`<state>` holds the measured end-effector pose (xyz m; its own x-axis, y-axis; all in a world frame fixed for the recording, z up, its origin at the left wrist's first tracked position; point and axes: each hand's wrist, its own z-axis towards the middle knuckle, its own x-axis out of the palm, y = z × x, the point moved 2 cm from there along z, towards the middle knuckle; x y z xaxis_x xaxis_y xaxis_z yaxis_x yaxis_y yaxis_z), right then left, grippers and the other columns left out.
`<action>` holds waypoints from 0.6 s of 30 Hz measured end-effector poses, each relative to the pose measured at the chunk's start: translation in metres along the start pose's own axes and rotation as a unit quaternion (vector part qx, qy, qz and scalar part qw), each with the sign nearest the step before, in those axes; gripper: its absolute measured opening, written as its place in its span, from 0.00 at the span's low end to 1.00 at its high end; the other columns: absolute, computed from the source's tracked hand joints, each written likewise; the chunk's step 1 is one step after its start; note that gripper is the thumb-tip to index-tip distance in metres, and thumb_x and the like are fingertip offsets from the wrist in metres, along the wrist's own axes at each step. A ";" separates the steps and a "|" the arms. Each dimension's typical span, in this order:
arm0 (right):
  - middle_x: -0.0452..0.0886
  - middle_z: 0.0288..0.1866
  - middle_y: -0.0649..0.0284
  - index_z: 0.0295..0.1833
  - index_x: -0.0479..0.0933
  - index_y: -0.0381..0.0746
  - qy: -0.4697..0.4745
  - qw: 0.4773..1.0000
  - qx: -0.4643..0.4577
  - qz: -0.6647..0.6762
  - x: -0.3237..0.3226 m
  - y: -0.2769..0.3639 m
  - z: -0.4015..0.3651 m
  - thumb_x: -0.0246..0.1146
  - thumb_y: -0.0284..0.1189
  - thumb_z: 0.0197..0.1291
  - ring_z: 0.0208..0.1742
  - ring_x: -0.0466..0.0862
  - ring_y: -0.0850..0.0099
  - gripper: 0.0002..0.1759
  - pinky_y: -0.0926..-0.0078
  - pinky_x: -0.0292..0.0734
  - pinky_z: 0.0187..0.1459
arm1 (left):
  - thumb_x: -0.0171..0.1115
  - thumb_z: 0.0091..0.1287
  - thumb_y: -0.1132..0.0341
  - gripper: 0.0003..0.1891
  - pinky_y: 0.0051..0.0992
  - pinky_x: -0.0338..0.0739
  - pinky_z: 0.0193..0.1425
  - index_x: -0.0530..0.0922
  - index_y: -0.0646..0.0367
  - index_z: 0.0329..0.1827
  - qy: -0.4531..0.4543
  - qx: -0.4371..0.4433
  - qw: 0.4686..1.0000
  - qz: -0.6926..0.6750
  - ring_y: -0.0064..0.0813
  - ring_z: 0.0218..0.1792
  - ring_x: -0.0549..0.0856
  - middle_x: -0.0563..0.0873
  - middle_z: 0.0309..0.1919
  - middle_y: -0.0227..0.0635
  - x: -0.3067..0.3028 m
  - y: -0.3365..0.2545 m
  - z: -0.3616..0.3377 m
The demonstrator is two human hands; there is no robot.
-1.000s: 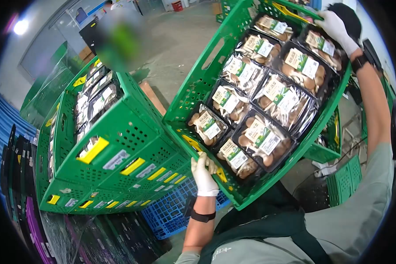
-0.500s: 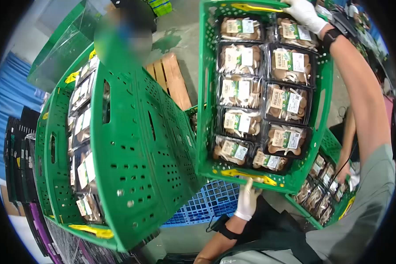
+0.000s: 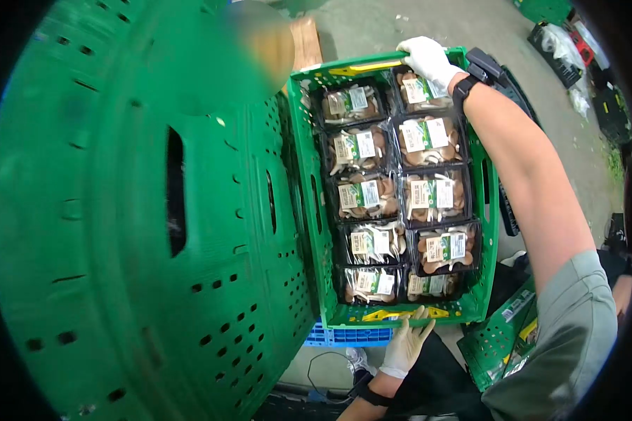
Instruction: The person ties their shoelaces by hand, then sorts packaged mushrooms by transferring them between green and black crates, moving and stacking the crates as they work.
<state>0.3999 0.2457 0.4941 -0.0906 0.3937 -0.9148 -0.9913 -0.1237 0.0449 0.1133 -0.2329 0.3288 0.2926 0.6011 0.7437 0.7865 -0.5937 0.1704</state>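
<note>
A green crate (image 3: 492, 231) with yellow handles holds two columns of black trays of mushrooms (image 3: 434, 195), wrapped in clear film with paper labels. My right hand (image 3: 430, 62), in a white glove, grips the crate's far rim beside the yellow handle. At the near end, my left hand (image 3: 405, 345), also gloved, holds the rim by the other yellow handle, its fingertips over the edge. Part of the grip at both ends is hidden by the rim.
Tall green crates (image 3: 211, 281) fill the left side, close against the held crate. A blue pallet (image 3: 351, 335) shows below it. Another green crate (image 3: 495, 347) stands at lower right. A black crate with plastic wrap (image 3: 558, 52) is at upper right, and a wooden pallet (image 3: 305, 42) lies behind.
The held crate now appears lower and straighter in view, and both hands have moved with it. The green crates at left loom larger, and their mushroom trays have left the view.
</note>
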 end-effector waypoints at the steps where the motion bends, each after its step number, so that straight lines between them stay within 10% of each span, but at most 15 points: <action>1: 0.84 0.39 0.56 0.42 0.83 0.44 0.011 1.000 0.016 -0.010 -0.001 0.002 -0.001 0.63 0.28 0.47 0.46 0.82 0.56 0.14 0.59 0.76 0.49 | 0.49 0.75 0.61 0.10 0.49 0.61 0.75 0.75 0.57 0.48 -0.001 0.003 1.000 -0.017 0.43 0.70 0.66 0.73 0.64 0.47 -0.002 0.001 0.001; 10: 0.82 0.46 0.55 0.45 0.80 0.45 0.022 0.998 0.058 -0.021 -0.045 0.042 -0.094 0.57 0.40 0.60 0.48 0.82 0.54 0.14 0.58 0.76 0.49 | 0.51 0.74 0.60 0.13 0.50 0.63 0.73 0.76 0.60 0.49 0.095 -0.013 0.995 0.005 0.45 0.69 0.68 0.79 0.57 0.45 -0.010 -0.013 -0.055; 18: 0.78 0.54 0.47 0.53 0.78 0.36 0.048 0.971 0.229 0.043 -0.054 -0.008 -0.232 0.65 0.43 0.54 0.57 0.78 0.53 0.26 0.60 0.72 0.59 | 0.53 0.73 0.58 0.14 0.45 0.76 0.62 0.71 0.54 0.30 -0.059 -0.062 0.978 0.191 0.40 0.61 0.78 0.84 0.46 0.41 0.011 -0.047 0.017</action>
<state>0.4353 0.0141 0.4495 -0.1867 0.3106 -0.9320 -0.9209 0.2751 0.2762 0.0894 -0.1891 0.3180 0.6192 0.3753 0.6898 0.5375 -0.8429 -0.0239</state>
